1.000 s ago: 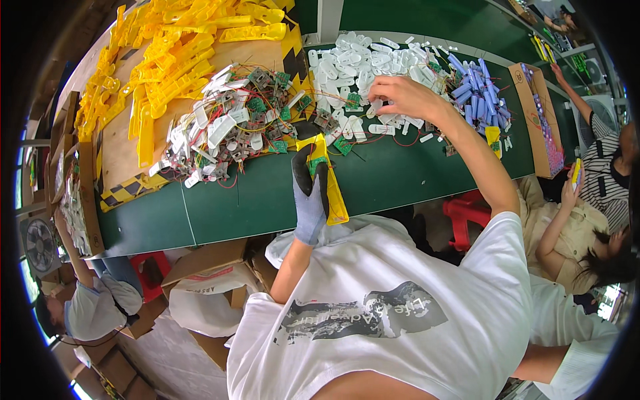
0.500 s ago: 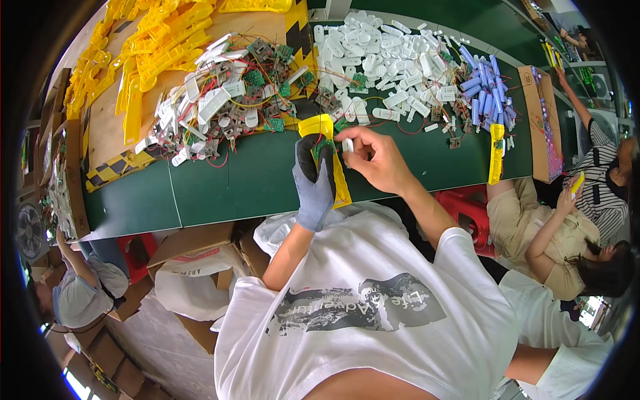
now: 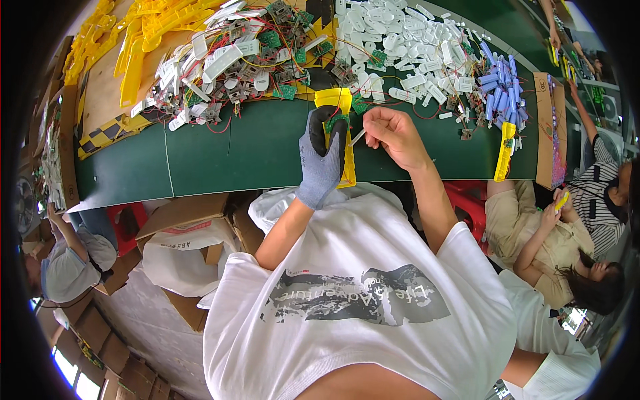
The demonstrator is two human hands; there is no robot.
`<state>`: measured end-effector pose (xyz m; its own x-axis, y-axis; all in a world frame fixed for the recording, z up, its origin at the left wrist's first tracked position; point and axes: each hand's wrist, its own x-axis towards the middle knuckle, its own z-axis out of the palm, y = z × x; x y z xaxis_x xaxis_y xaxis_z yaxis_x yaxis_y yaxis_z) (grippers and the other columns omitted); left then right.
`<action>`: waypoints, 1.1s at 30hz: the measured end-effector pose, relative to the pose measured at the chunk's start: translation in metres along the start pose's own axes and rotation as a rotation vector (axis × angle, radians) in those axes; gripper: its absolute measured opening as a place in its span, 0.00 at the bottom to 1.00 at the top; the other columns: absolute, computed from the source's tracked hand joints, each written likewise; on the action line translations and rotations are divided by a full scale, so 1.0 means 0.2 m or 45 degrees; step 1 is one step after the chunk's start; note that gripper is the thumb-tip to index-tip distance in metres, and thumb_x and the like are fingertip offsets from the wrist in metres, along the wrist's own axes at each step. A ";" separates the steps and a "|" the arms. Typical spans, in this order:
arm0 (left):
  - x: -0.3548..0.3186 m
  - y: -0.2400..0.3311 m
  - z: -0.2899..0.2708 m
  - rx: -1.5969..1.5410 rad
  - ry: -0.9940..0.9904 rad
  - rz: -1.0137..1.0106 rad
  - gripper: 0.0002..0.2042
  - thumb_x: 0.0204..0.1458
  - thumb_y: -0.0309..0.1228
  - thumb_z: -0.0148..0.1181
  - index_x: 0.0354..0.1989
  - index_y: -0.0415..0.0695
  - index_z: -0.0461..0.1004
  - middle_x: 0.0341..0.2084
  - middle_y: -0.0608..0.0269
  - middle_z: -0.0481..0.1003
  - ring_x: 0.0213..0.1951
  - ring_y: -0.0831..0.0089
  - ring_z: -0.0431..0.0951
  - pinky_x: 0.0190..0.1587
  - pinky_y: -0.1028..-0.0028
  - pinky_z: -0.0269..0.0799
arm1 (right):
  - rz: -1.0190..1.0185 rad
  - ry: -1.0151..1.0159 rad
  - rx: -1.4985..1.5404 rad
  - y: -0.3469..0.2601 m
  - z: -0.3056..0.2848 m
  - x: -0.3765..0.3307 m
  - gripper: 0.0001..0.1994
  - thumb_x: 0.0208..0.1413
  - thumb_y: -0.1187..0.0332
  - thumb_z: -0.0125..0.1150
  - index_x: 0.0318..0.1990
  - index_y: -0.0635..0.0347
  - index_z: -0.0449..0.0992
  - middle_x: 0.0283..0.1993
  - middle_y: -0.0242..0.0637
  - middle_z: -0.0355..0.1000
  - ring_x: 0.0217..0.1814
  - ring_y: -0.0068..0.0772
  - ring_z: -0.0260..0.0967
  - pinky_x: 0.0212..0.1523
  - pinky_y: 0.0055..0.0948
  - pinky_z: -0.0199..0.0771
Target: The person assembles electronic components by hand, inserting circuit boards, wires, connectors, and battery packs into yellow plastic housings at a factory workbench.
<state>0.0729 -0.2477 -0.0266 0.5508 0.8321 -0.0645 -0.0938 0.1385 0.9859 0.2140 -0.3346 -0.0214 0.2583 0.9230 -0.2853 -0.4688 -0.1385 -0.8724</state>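
Observation:
My left hand (image 3: 322, 157), in a grey glove with black on the fingers and thumb, is wrapped round a long yellow plastic housing (image 3: 333, 98) at the table's front edge. A small green circuit board (image 3: 336, 123) shows by its thumb, against the housing. Bare and just to the right, my right hand (image 3: 400, 139) pinches a small white plastic piece (image 3: 358, 137), seen nearly edge-on. The piece points toward the housing; whether it touches cannot be made out. Another green board (image 3: 360, 103) lies just beyond, between the hands.
Wired boards and white parts (image 3: 233, 63) are heaped at the far left, beside yellow housings (image 3: 157, 33). White plastic pieces (image 3: 387, 33) and blue-purple cylindrical cells (image 3: 500, 90) lie far right. Another yellow housing (image 3: 505, 152) overhangs the front edge near a cardboard box (image 3: 548, 133). Co-workers sit on both sides.
The view has shifted, so the table sits higher in the picture. My right hand has turned the white piece from flat-facing to edge-on. My left hand keeps its hold on the housing.

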 end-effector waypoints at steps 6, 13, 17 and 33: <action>0.00 -0.04 -0.01 0.067 -0.007 0.099 0.10 0.54 0.23 0.53 0.44 0.37 0.66 0.30 0.59 0.71 0.32 0.79 0.69 0.36 0.78 0.67 | -0.173 0.177 -0.272 0.05 0.09 0.01 0.09 0.53 0.73 0.61 0.40 0.63 0.71 0.28 0.26 0.68 0.28 0.12 0.65 0.31 0.13 0.65; -0.01 -0.01 0.02 0.196 0.020 0.150 0.10 0.53 0.22 0.52 0.43 0.36 0.66 0.32 0.54 0.72 0.33 0.72 0.71 0.38 0.74 0.68 | -0.333 0.321 -0.405 0.11 0.18 -0.03 0.18 0.53 0.77 0.59 0.52 0.64 0.69 0.38 0.30 0.67 0.37 0.17 0.69 0.38 0.17 0.71; -0.01 0.02 0.02 0.282 -0.033 0.133 0.09 0.53 0.20 0.49 0.43 0.37 0.66 0.32 0.52 0.71 0.32 0.65 0.73 0.37 0.72 0.69 | -0.353 0.341 -0.576 0.10 0.19 -0.05 0.21 0.53 0.80 0.57 0.56 0.61 0.68 0.40 0.33 0.68 0.38 0.19 0.70 0.40 0.18 0.72; 0.03 -0.06 -0.02 -0.090 0.024 -0.033 0.10 0.57 0.28 0.49 0.44 0.38 0.63 0.25 0.63 0.68 0.25 0.81 0.64 0.28 0.77 0.64 | -0.720 0.445 -1.052 0.05 0.20 -0.03 0.08 0.48 0.81 0.62 0.37 0.66 0.77 0.32 0.38 0.77 0.33 0.24 0.75 0.35 0.21 0.74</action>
<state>0.0736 -0.2425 -0.0392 0.5382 0.8376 -0.0935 -0.1386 0.1973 0.9705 0.1748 -0.3269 -0.0127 0.5494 0.7933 0.2624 0.4812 -0.0437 -0.8755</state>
